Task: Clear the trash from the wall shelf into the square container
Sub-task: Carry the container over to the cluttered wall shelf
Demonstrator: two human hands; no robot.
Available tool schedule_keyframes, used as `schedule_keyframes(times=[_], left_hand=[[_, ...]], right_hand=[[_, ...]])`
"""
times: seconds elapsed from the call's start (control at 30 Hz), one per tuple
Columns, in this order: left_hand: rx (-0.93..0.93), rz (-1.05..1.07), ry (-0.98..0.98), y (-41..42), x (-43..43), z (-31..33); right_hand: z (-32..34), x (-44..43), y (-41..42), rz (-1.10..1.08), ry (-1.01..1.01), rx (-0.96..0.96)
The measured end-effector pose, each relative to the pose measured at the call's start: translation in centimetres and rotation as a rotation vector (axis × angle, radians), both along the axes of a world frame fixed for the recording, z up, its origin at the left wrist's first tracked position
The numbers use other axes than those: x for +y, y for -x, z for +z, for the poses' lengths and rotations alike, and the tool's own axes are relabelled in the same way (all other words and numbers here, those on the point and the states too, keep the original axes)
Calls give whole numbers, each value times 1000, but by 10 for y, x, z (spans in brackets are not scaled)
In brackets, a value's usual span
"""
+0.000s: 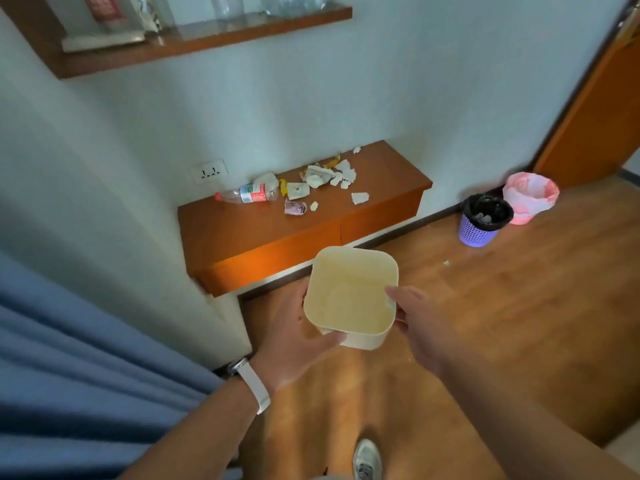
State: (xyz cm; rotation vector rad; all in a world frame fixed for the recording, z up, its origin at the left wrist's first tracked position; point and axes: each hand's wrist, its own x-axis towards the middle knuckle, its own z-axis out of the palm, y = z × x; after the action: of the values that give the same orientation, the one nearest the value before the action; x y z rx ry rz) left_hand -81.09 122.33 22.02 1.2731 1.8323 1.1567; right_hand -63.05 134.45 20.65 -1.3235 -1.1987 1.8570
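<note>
While we stand facing low wall shelf (242,230), both hands hold cream square container (349,289) over wood floor, near shelf's front edge. Left hand (298,337) grips left side, thumb along near edge. Right hand (419,323) grips right rim, thumb inside wall. We see container's inside bare. On shelf: plastic bottle (247,194) lying on side, paper scraps (325,176) scattered beside it. On floor by door: purple basket (485,220), black liner, pale scraps inside. Pink-lined bin (530,197) just behind, contents unseen.

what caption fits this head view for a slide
Left hand and right hand hold the empty square container before the wall shelf strewn with paper scraps and a plastic bottle.
</note>
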Motion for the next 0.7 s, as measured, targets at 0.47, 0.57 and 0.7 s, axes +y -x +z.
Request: schedule_keyframes(times=[0.47, 0.57, 0.7], left_hand=[[10, -105, 59, 48, 115, -17], [16, -160, 64, 61, 146, -30], [-10, -267, 76, 95, 191, -38]], right_hand=[[-6, 91, 32, -112, 63, 42], [-9, 112, 37, -175, 49, 22], [-6, 136, 62, -248, 36, 21]])
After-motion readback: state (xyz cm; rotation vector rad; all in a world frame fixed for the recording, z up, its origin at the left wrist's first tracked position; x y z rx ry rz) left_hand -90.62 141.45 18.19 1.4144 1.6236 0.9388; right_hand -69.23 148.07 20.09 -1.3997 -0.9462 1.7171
